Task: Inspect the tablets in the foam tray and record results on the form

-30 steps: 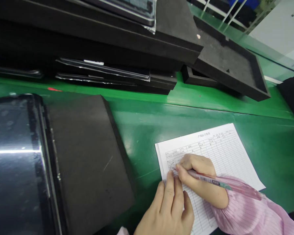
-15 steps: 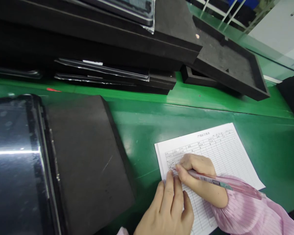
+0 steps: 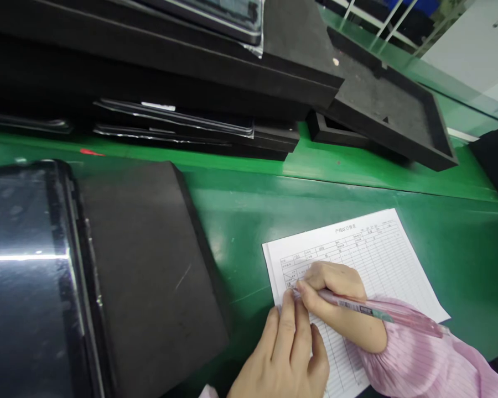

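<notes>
A printed form [image 3: 382, 254] with a table grid lies tilted on the green table [image 3: 232, 221]. My right hand [image 3: 332, 287] grips a pink pen [image 3: 357, 305] with a barcode label, its tip touching the form's left columns near the upper rows. Beside it, my left hand [image 3: 286, 348] rests flat on the lower left of the paper, fingers stretched out and holding nothing. The left fingertips are close to the pen tip. Under both hands, part of the form is hidden.
To the left, a glossy black screen panel [image 3: 25, 298] lies on a black foam board [image 3: 149, 265]. Along the back stand stacked black foam trays [image 3: 191, 66] with wrapped panels in them. Another foam tray [image 3: 394, 105] leans at the back right.
Small pen marks have grown in a left cell of the form. Both hands stay in almost the same place.
</notes>
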`<state>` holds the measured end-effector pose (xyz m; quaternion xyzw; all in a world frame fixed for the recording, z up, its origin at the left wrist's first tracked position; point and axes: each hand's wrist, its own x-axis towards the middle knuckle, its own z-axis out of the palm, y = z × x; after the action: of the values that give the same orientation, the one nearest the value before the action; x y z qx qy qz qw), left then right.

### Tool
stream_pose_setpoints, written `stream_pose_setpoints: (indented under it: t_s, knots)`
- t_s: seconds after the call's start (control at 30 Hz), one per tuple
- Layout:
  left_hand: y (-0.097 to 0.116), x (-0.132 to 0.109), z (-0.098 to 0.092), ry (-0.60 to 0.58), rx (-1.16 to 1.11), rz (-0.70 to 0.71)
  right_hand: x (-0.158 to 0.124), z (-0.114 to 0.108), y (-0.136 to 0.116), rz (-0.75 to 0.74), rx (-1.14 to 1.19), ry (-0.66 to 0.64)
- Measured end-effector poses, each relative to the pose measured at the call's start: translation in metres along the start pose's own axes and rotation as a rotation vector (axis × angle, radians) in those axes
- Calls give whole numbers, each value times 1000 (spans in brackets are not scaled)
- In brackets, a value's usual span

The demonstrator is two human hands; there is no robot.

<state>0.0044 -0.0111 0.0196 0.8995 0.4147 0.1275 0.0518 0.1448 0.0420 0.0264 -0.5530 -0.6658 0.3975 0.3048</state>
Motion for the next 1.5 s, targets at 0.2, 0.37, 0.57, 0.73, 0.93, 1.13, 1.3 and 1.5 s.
stream_pose_setpoints:
  t_s: [0.2,0.37,0.57,0.73,0.93,1.13,1.3,1.5]
  knots:
    - [0,-1,1,11,3,0,1,1,1,-15,-29,26]
    - [5,-3,1,1,6,-32,0,1,1,-8,-15,22]
    - [4,-2,0,-3,8,-29,-1,1,0,-7,-18,15]
    - [4,-2,0,-3,14,-23,-2,0,2,-13,-13,26]
    - [5,-3,1,-7,12,-42,1,1,1,-6,0,-2]
    - [6,-5,4,0,-5,-35,1,1,-1,-17,-23,23]
    - [1,-6,6,33,-20,1,3,-1,1,-23,-10,70]
    - [-10,-3,8,66,-18,124,2,-1,3,-24,-42,66]
